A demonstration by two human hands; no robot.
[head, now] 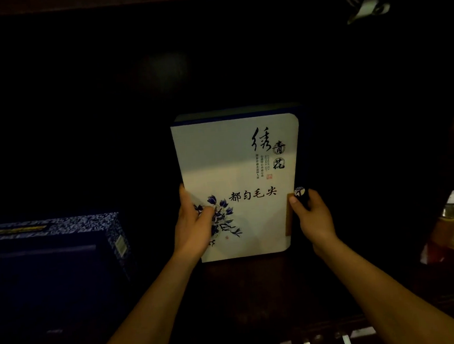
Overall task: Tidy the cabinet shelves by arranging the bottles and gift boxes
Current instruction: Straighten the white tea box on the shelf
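White gift box [236,168] w/ blue flowers, front facing camera. L hand [195,226] grips its lower left edge, thumb on front; R hand [311,218] grips lower right edge. Blue patterned box [48,242] left of it, bottle [449,214] right.

smooth matt white card face on the gift box [236,171], patterned glossy paper on the blue box [51,242]

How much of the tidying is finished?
Partway, it seems. The blue patterned box sits on the left, seemingly placed. The left hand and right hand grip the white gift box. The bottles on the right look jumbled and are left to arrange.
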